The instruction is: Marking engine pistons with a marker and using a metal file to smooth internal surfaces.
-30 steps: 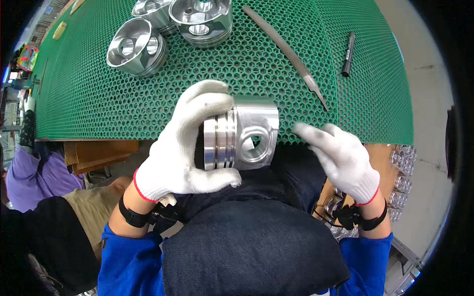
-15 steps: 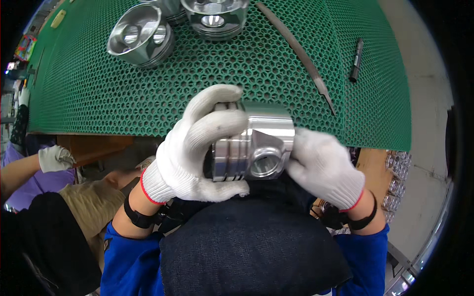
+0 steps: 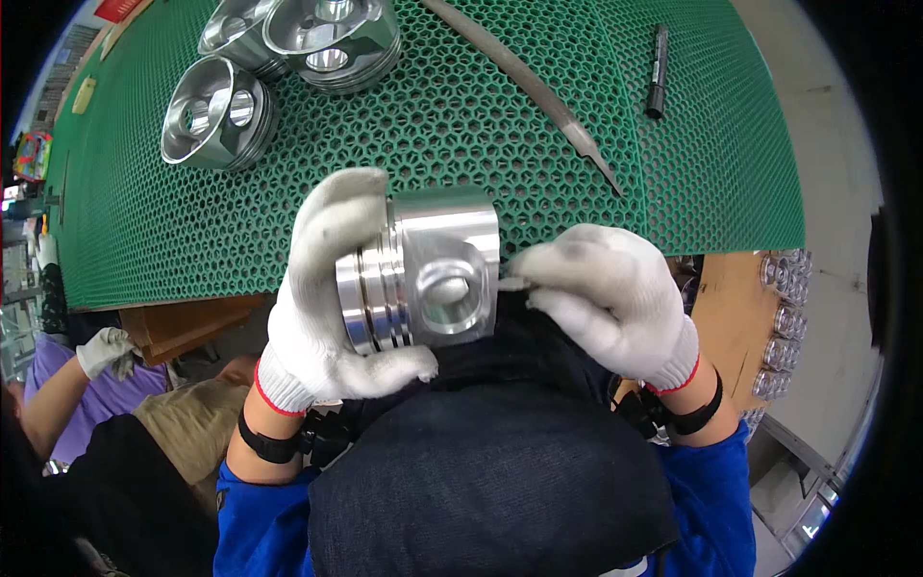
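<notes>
My left hand (image 3: pixel 322 288), in a white knit glove, is closed round the ringed end of a shiny metal piston (image 3: pixel 450 216). The piston lies sideways above my lap, by the mat's front edge. Its pin hole faces me and its open skirt end points right. My right hand (image 3: pixel 615 303), also gloved, pinches a small, thin, light-grey piece (image 3: pixel 512 285) between thumb and fingers. That piece sits right beside the skirt's edge; whether it touches the metal I cannot tell, and its other end is hidden in the glove.
Three more pistons (image 3: pixel 216 115) stand on the green perforated mat (image 3: pixel 413 135) at far left. A long metal file (image 3: pixel 524 82) and a black marker (image 3: pixel 657 72) lie further right. Several pistons (image 3: pixel 790 322) are stored lower right. A co-worker's gloved hand (image 3: pixel 106 353) is at left.
The piston and my left hand have shifted left in the picture. My right hand has drawn off the skirt end, and the small grey piece now shows in its fingers. The view has shifted too.
</notes>
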Tool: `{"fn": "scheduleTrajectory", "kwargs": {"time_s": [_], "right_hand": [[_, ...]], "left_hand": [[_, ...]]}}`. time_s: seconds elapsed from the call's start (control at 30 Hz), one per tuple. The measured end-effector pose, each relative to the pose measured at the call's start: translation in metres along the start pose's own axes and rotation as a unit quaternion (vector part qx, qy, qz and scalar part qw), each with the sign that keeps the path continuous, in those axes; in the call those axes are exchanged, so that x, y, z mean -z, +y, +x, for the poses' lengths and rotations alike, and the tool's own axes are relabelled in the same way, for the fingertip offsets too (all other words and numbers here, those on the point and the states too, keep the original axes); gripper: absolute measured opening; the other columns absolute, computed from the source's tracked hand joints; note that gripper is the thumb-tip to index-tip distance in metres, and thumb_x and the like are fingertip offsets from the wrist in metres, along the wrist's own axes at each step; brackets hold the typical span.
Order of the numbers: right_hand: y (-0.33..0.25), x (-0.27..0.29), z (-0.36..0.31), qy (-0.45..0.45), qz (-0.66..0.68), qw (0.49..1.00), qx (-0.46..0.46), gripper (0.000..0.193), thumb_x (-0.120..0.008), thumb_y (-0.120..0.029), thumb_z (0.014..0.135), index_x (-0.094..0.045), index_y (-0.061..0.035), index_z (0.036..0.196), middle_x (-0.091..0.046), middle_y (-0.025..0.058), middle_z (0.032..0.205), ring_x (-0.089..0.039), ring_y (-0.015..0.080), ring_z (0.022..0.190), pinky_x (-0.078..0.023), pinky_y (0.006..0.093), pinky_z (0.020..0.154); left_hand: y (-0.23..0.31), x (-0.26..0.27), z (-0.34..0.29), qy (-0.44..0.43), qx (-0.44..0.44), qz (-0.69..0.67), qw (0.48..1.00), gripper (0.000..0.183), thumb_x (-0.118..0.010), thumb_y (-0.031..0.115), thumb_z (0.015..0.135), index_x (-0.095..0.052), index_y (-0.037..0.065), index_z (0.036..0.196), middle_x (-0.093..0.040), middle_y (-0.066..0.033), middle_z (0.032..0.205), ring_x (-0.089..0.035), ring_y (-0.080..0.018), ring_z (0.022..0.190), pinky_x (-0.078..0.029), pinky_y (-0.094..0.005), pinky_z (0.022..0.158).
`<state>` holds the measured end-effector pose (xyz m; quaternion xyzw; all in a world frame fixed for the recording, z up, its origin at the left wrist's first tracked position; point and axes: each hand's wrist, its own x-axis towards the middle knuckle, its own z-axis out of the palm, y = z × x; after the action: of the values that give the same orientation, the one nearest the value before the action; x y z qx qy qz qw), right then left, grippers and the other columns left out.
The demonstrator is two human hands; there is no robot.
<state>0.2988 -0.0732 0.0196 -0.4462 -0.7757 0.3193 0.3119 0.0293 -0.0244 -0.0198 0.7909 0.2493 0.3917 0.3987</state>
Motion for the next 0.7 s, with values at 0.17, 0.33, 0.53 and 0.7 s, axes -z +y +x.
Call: {"fn": "scheduleTrajectory", "kwargs": {"time_s": [0.17,0.33,0.53,0.7], "right_hand": [[-0.005,0.007,-0.008,-0.112,-0.219,0.966,0.074,0.037,-0.068,-0.016,0.075,-0.065,-0.0199,0.111,-0.063,0.0032,0.080,-0.064,0.0237,0.072,-0.053,0.0366,0.061],[-0.007,0.016,-0.029,0.035,0.002,0.998,-0.055,0.022,-0.064,-0.015,0.085,-0.072,-0.0117,0.106,-0.069,0.0066,0.092,-0.067,0.0225,0.079,-0.055,0.0332,0.074],[-0.009,0.021,-0.040,0.092,0.386,0.852,-0.341,0.032,-0.056,-0.019,0.092,-0.064,0.0024,0.114,-0.070,0.0104,0.099,-0.058,0.0083,0.065,-0.047,0.0208,0.056],[-0.014,0.018,-0.012,0.051,0.333,0.857,-0.389,0.033,-0.057,-0.020,0.093,-0.063,-0.0003,0.118,-0.069,0.0066,0.096,-0.054,0.0059,0.063,-0.044,0.0197,0.054]], "left_hand": [[0.013,-0.004,0.014,0.061,0.173,-0.116,0.976,0.103,-0.087,0.037,0.065,-0.033,0.000,0.144,-0.045,-0.0164,0.136,-0.048,-0.0263,0.126,-0.038,-0.0394,0.107],[0.049,0.001,0.041,0.247,0.248,-0.253,0.902,0.085,-0.077,0.027,0.076,-0.030,0.002,0.143,-0.045,-0.0172,0.138,-0.049,-0.0291,0.128,-0.047,-0.0423,0.103],[0.027,-0.021,0.039,0.095,0.205,-0.357,0.907,0.104,-0.082,0.062,0.065,-0.040,0.001,0.138,-0.047,-0.0211,0.136,-0.050,-0.0341,0.126,-0.046,-0.0473,0.104],[-0.003,-0.015,0.032,-0.062,-0.043,-0.049,0.996,0.091,-0.090,0.039,0.064,-0.046,0.000,0.133,-0.047,-0.0264,0.132,-0.051,-0.0372,0.121,-0.046,-0.0473,0.097]]}}
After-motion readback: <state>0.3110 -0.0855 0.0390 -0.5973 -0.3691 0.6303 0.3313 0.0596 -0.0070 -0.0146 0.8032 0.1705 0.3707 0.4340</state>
